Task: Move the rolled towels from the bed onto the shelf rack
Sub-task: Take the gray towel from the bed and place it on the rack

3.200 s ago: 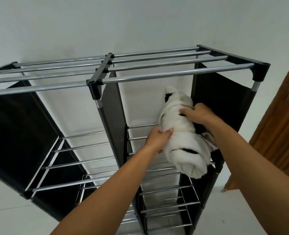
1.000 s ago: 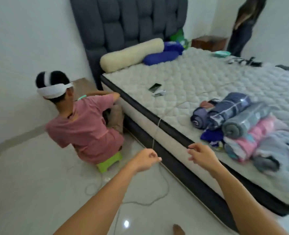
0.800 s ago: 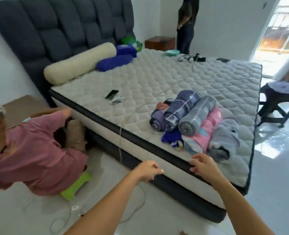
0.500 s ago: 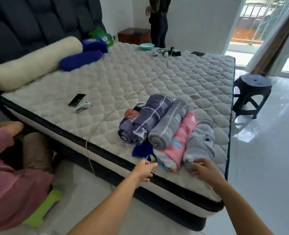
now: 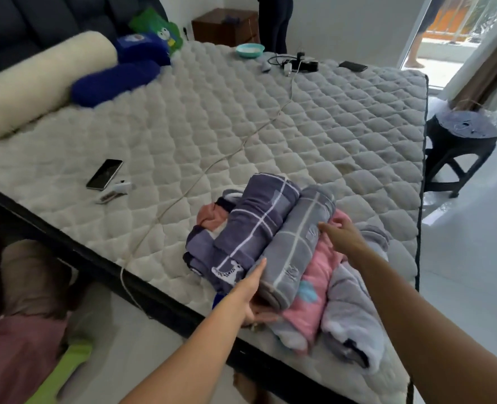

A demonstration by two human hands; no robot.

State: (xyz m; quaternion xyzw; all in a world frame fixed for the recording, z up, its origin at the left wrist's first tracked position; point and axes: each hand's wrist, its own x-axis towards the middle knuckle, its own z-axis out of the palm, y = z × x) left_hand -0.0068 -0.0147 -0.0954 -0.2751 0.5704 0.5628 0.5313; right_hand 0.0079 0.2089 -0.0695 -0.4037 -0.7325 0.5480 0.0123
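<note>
Several rolled towels lie in a pile near the front corner of the bed [image 5: 241,118]. A grey checked towel [image 5: 295,252] rests on top of the pile. My left hand [image 5: 250,290] cups its near end, thumb on top and fingers underneath. My right hand [image 5: 343,239] lies flat against its far right side, fingers spread. Left of it lies a dark blue checked towel [image 5: 241,228], right of it a pink towel [image 5: 314,287] and a pale grey towel [image 5: 352,313]. The shelf rack is out of view.
A phone [image 5: 104,174] and a cable [image 5: 212,164] lie on the mattress. Bolsters [image 5: 37,80] sit by the headboard. A person in pink [image 5: 11,330] crouches on the floor at left. A black stool [image 5: 460,147] stands right of the bed.
I have turned from the shelf rack to the bed and come close. Both hands, empty half a second ago, have reached onto the grey checked towel.
</note>
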